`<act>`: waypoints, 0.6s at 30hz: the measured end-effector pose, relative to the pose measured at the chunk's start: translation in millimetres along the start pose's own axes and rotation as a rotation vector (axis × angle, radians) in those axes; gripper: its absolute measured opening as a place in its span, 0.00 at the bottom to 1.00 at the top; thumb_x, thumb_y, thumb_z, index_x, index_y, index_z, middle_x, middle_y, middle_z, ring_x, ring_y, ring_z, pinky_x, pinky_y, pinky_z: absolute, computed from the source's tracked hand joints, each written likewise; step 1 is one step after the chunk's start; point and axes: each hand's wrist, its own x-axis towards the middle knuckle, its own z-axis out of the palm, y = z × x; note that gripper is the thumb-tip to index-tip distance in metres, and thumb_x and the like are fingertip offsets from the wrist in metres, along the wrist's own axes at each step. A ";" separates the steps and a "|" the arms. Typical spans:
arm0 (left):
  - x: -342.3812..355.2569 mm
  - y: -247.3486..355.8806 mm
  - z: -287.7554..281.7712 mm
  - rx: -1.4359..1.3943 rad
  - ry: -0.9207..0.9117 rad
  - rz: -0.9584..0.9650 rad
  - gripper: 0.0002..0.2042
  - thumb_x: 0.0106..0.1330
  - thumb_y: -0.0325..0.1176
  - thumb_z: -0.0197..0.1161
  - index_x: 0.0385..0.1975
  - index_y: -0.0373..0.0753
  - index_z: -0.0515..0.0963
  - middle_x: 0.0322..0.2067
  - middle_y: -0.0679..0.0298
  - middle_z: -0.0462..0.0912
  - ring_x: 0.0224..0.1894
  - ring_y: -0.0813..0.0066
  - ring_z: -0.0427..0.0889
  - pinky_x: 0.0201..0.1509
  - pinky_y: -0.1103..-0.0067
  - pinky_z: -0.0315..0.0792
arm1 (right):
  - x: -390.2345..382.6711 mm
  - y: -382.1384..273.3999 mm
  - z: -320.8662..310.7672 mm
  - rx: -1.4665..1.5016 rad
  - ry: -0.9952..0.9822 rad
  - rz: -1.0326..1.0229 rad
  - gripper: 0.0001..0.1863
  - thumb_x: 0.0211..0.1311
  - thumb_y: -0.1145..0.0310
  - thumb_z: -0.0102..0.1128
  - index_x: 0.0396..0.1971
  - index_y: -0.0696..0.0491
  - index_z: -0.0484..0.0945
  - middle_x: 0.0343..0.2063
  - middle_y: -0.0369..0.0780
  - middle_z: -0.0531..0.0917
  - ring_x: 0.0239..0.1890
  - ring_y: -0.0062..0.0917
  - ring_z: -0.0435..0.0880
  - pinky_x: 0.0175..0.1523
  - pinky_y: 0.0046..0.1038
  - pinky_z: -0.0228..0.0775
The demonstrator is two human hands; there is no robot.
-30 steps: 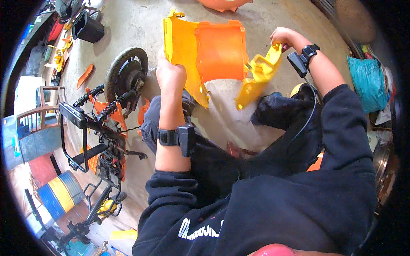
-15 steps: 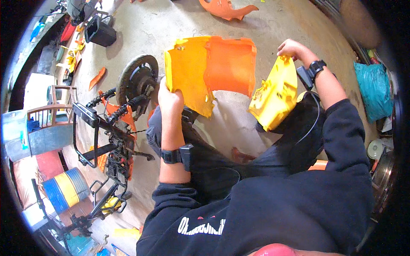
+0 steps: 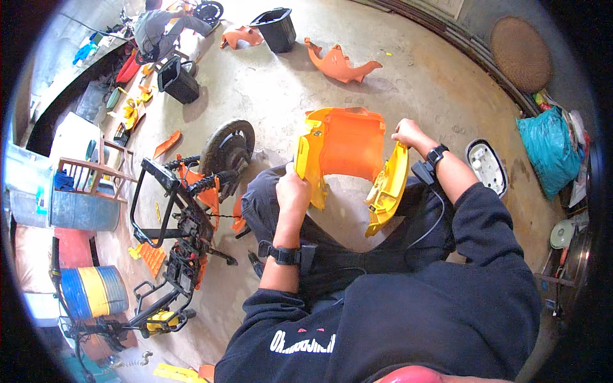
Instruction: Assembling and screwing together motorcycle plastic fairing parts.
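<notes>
My left hand is closed on the edge of a yellow plastic body panel, which stands nearly edge-on. An orange plastic panel, gently curved, adjoins it on the right. My right hand pinches the upper end of a second yellow body panel, also turned nearly edge-on. This one is close beside the orange panel's right edge; whether they touch I cannot tell. The pieces are held above the floor between my knees.
At left stands a stripped two-wheeler frame with a black wheel. Black bins and orange body parts are farther off. A white-lined part and teal bag lie right. A person crouches far left.
Both yellow panels have turned from broadside to nearly edge-on. The right one has come closer to the orange panel. My view has shifted, showing more of the far floor.
</notes>
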 end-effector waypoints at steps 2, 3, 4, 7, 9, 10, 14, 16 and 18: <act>-11.4 -3.5 6.2 0.030 -0.026 0.004 0.10 0.61 0.34 0.57 0.39 0.37 0.70 0.29 0.41 0.82 0.36 0.40 0.82 0.42 0.55 0.75 | 6.0 5.9 0.4 0.009 0.004 0.020 0.17 0.51 0.64 0.68 0.35 0.63 0.83 0.31 0.51 0.85 0.33 0.37 0.87 0.37 0.36 0.81; -16.0 -3.7 8.3 -0.005 -0.018 0.020 0.11 0.61 0.34 0.58 0.39 0.37 0.70 0.29 0.41 0.82 0.36 0.40 0.82 0.42 0.55 0.75 | 11.5 5.0 -3.1 0.018 -0.001 0.034 0.17 0.51 0.64 0.69 0.33 0.64 0.83 0.30 0.50 0.85 0.30 0.37 0.87 0.33 0.36 0.81; -20.6 -5.1 7.7 -0.025 -0.018 -0.011 0.11 0.61 0.34 0.58 0.40 0.37 0.70 0.29 0.41 0.82 0.36 0.40 0.82 0.42 0.55 0.75 | 15.6 -0.9 -7.9 0.012 0.000 0.021 0.17 0.51 0.64 0.69 0.33 0.64 0.83 0.30 0.50 0.85 0.30 0.37 0.87 0.33 0.36 0.81; -29.8 -7.5 -0.9 -0.098 -0.008 -0.046 0.11 0.61 0.33 0.58 0.42 0.39 0.72 0.30 0.42 0.82 0.37 0.40 0.82 0.42 0.56 0.75 | 29.8 -1.1 -19.7 0.128 -0.070 0.092 0.19 0.52 0.62 0.69 0.27 0.67 0.80 0.24 0.49 0.84 0.23 0.34 0.85 0.25 0.34 0.79; -26.9 -21.7 0.5 -0.158 0.018 -0.054 0.15 0.61 0.31 0.57 0.49 0.43 0.73 0.32 0.42 0.82 0.38 0.41 0.82 0.42 0.56 0.74 | 52.0 3.7 -22.2 0.262 -0.047 0.088 0.21 0.53 0.61 0.69 0.22 0.67 0.78 0.20 0.48 0.82 0.17 0.32 0.82 0.21 0.33 0.77; -26.0 -24.1 -0.7 -0.154 0.014 -0.034 0.16 0.61 0.31 0.57 0.50 0.42 0.73 0.32 0.42 0.82 0.38 0.41 0.81 0.42 0.56 0.75 | 60.7 3.9 -23.2 0.222 -0.049 0.111 0.24 0.55 0.57 0.68 0.21 0.68 0.77 0.17 0.47 0.81 0.15 0.31 0.81 0.21 0.32 0.76; -20.7 -11.8 -2.1 -0.139 -0.012 -0.022 0.18 0.61 0.27 0.57 0.52 0.41 0.72 0.32 0.42 0.81 0.39 0.42 0.81 0.41 0.56 0.75 | 89.1 1.8 -33.4 0.122 -0.205 0.007 0.32 0.59 0.46 0.62 0.15 0.64 0.75 0.15 0.41 0.78 0.13 0.26 0.79 0.22 0.31 0.75; -15.2 -5.7 -2.0 -0.138 -0.021 -0.029 0.18 0.61 0.27 0.56 0.52 0.42 0.72 0.33 0.42 0.81 0.39 0.42 0.81 0.41 0.57 0.75 | 92.9 -11.4 -30.8 0.090 -0.281 -0.022 0.32 0.59 0.45 0.62 0.15 0.64 0.75 0.15 0.40 0.78 0.14 0.26 0.79 0.23 0.31 0.74; -10.4 0.7 -2.0 -0.171 -0.046 -0.023 0.21 0.60 0.26 0.58 0.55 0.42 0.71 0.36 0.43 0.81 0.41 0.43 0.81 0.42 0.58 0.75 | 90.1 -21.3 -29.7 0.065 -0.306 -0.079 0.32 0.59 0.44 0.61 0.15 0.63 0.76 0.15 0.39 0.77 0.15 0.24 0.78 0.24 0.30 0.73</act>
